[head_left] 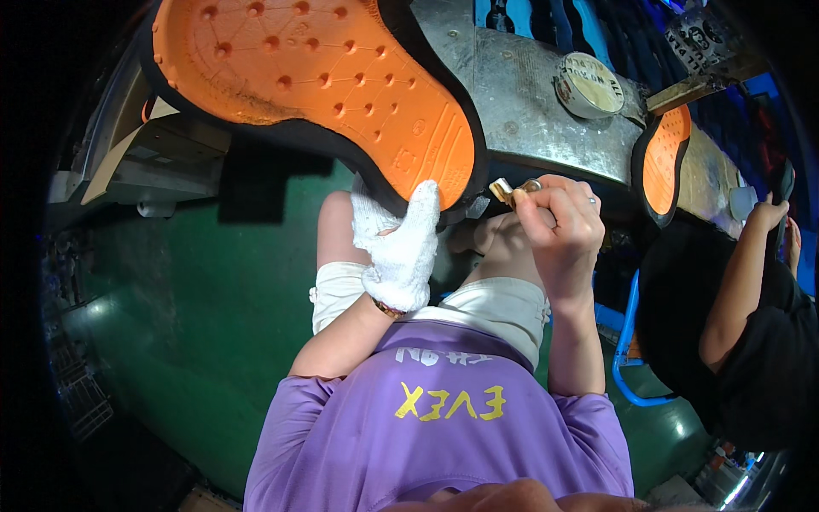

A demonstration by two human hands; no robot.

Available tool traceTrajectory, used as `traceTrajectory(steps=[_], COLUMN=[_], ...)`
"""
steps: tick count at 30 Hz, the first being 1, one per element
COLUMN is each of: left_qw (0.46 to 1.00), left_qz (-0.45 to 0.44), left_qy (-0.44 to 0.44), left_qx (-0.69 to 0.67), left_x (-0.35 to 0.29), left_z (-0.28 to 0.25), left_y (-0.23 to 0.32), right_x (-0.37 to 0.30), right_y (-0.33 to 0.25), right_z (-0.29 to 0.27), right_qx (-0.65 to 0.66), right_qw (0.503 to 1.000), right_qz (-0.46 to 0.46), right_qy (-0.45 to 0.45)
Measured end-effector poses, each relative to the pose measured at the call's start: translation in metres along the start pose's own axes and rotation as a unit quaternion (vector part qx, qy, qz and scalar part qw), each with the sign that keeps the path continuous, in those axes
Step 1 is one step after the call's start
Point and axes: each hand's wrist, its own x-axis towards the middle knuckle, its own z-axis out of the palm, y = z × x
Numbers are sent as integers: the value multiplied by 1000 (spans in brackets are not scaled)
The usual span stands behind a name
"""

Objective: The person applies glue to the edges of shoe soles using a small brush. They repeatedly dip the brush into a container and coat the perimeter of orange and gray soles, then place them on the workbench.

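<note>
My left hand, in a white knit glove, grips the heel end of a shoe and holds it up with its orange sole and black rim facing me. My bare right hand pinches a small brush with a metal ferrule, its tip right at the edge of the sole's heel. Both hands are raised above my knees, and I wear a purple shirt and light shorts.
A worn metal workbench runs behind the shoe, with a round tin on it. Another orange-soled shoe stands at the bench's right. A person in black sits to my right on a blue-framed seat. The floor is green.
</note>
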Motion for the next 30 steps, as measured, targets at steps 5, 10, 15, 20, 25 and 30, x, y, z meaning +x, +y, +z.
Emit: traceTrajectory(steps=[5, 10, 15, 20, 25, 30], left_qw=[1000, 999, 1000, 997, 999, 998], left_qz=[-19, 29, -20, -19, -13, -48], left_qy=[10, 2, 0, 10, 14, 6], left_qx=[15, 35, -9, 70, 46, 30], left_x=[3, 1, -3, -1, -1, 2], left_z=[3, 0, -2, 2, -1, -2], left_y=[8, 1, -1, 8, 0, 0], right_x=[0, 1, 2, 2, -1, -6], right_y=[-2, -6, -6, -6, 3, 6], right_z=[-5, -5, -3, -5, -8, -10], right_qx=[65, 5, 7, 89, 127, 148], right_qw=[997, 999, 997, 990, 980, 972], right_qz=[48, -29, -58, -47, -96, -125], right_qy=[3, -31, -58, -102, -122, -135])
